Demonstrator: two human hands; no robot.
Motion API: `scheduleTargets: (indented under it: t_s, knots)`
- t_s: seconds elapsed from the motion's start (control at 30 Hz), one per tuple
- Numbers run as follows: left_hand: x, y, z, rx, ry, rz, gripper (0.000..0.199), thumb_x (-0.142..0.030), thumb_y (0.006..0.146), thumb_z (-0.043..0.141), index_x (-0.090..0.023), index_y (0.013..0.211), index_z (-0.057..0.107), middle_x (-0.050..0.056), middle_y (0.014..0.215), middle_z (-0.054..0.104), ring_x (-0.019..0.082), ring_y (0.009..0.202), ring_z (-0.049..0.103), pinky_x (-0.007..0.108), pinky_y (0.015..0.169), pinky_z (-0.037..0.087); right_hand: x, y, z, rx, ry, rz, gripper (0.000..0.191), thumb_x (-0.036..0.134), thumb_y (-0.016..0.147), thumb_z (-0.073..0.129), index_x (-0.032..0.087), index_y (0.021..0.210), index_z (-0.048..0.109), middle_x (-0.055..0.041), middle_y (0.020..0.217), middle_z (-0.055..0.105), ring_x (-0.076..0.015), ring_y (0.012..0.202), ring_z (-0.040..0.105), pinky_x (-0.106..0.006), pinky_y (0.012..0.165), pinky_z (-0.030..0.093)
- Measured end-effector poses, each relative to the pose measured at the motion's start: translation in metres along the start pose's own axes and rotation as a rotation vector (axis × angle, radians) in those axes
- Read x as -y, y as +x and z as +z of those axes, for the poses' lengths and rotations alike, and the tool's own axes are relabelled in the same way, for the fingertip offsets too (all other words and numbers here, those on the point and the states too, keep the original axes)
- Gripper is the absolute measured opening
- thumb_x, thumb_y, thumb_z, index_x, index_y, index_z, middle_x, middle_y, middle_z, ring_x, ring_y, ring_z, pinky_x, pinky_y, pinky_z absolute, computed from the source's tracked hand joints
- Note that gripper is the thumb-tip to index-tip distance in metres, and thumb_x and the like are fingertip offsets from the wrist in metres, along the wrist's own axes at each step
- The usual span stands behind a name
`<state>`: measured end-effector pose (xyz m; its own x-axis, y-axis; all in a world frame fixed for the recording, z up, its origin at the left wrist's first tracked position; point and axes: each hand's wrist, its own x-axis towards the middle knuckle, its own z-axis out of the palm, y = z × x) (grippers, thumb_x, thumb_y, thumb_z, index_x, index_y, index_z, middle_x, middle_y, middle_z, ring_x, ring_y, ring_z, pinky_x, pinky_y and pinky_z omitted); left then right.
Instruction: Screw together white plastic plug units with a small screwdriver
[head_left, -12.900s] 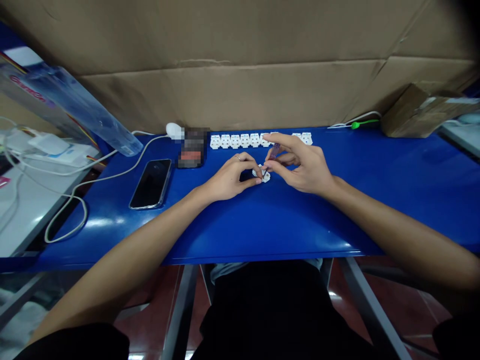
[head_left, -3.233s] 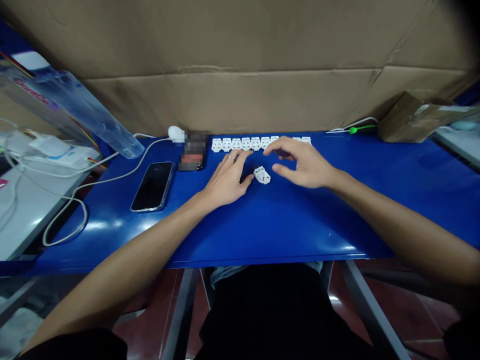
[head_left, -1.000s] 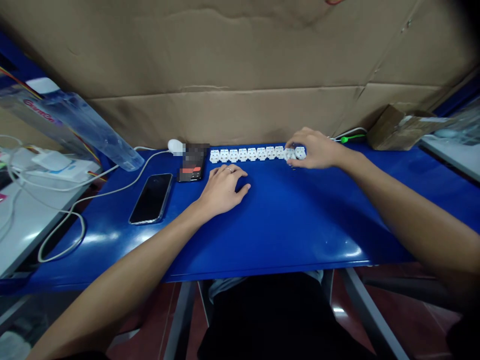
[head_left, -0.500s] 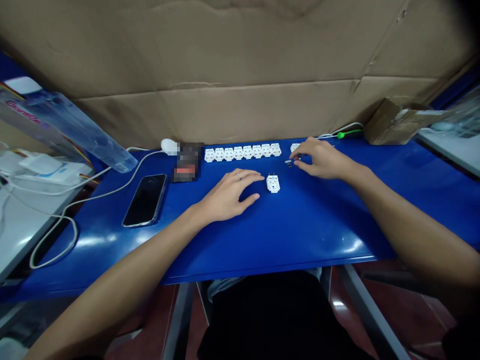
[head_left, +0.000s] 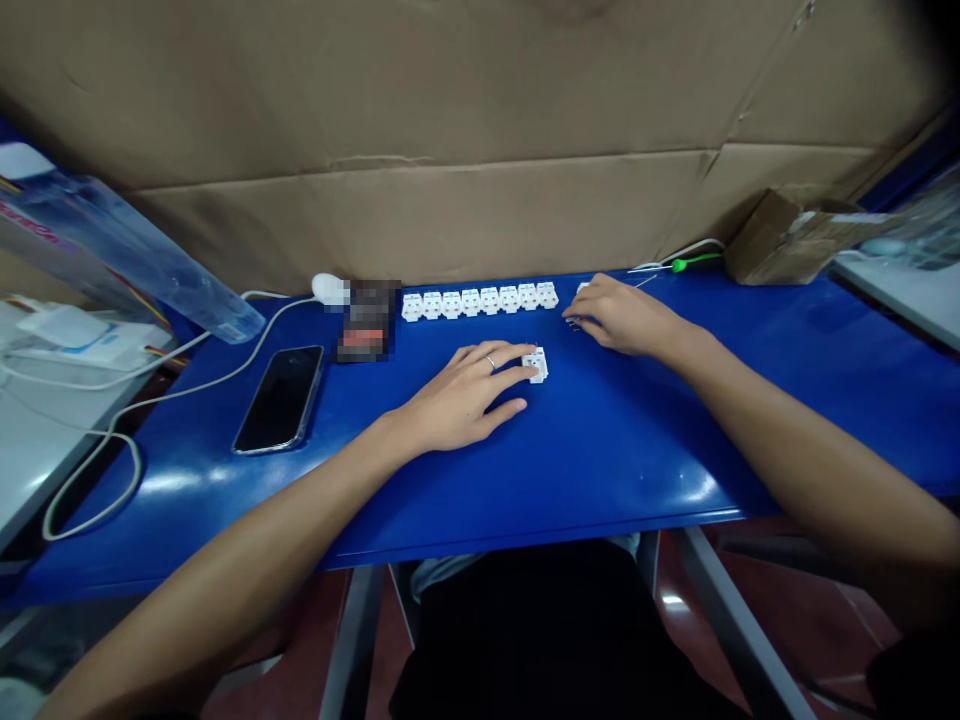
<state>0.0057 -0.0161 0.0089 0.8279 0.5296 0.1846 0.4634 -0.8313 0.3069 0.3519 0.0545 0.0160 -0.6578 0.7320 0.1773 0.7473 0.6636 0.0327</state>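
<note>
Left hand [head_left: 465,402], fingers apart, touches a white module [head_left: 539,370]; right hand [head_left: 622,316], finger closure unclear; cardboard box [head_left: 776,245], two o'clock, contents hidden

Blue table [head_left: 585,450] — white modules [head_left: 470,302], phone [head_left: 279,400] — small pins [head_left: 575,326], perhaps.

Glossy blue table [head_left: 600,450], white blocks [head_left: 480,300], brown cardboard [head_left: 450,220], black-screened phone [head_left: 280,400], bright green tip [head_left: 679,265], reddish floor [head_left: 795,610]

Workbench setting, blue tabletop [head_left: 600,440], cardboard backing [head_left: 450,90]
</note>
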Motion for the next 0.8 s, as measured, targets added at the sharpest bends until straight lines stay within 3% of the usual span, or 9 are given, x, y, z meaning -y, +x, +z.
scheduleTargets:
  t_s: [0.13,0.3,0.43,0.6,0.8]
  knots:
    - [0.000,-0.001,-0.003,-0.036,-0.001,-0.030,0.037,-0.035,0.120,0.067,-0.030,0.155,0.076,0.010,0.179,0.060,0.039,0.166,0.053,0.067,0.131,0.052,0.001,0.001,0.000,-0.014,0.010,-0.005,0.037,0.022,0.109,0.056,0.021,0.117,0.092,-0.0161,0.115,0.089,-0.0367,0.110,0.075,-0.055,0.105,0.062]
    - [0.002,-0.002,-0.003,-0.039,-0.009,-0.043,0.036,-0.034,0.119,0.068,-0.030,0.154,0.077,0.011,0.178,0.060,0.040,0.165,0.052,0.069,0.131,0.052,0.007,-0.002,-0.005,0.019,0.063,-0.006,0.039,0.020,0.108,0.056,0.020,0.121,0.092,-0.0157,0.117,0.091,-0.0366,0.113,0.079,-0.056,0.106,0.065]
    - [0.001,-0.002,-0.003,-0.043,-0.017,-0.040,0.036,-0.033,0.119,0.067,-0.030,0.154,0.077,0.010,0.178,0.060,0.039,0.166,0.052,0.068,0.131,0.053,0.009,-0.006,-0.011,0.066,0.102,0.002,0.047,0.012,0.100,0.057,0.015,0.132,0.091,-0.0187,0.129,0.090,-0.0390,0.120,0.083,-0.058,0.111,0.066]
    - [0.001,-0.002,-0.003,-0.035,-0.020,-0.039,0.036,-0.032,0.120,0.067,-0.028,0.154,0.076,0.010,0.184,0.056,0.039,0.168,0.051,0.069,0.132,0.052,0.004,-0.013,-0.020,0.117,0.150,-0.040,0.050,0.016,0.100,0.058,0.018,0.140,0.087,-0.0158,0.139,0.089,-0.0379,0.129,0.083,-0.057,0.114,0.067]
    - [0.002,-0.002,-0.003,-0.024,-0.034,-0.050,0.037,-0.034,0.120,0.067,-0.029,0.155,0.075,0.010,0.183,0.056,0.040,0.170,0.050,0.070,0.132,0.051,-0.001,-0.015,-0.024,0.123,0.221,-0.040,0.040,0.024,0.105,0.060,0.023,0.131,0.090,-0.0120,0.129,0.092,-0.0317,0.115,0.086,-0.049,0.105,0.068]
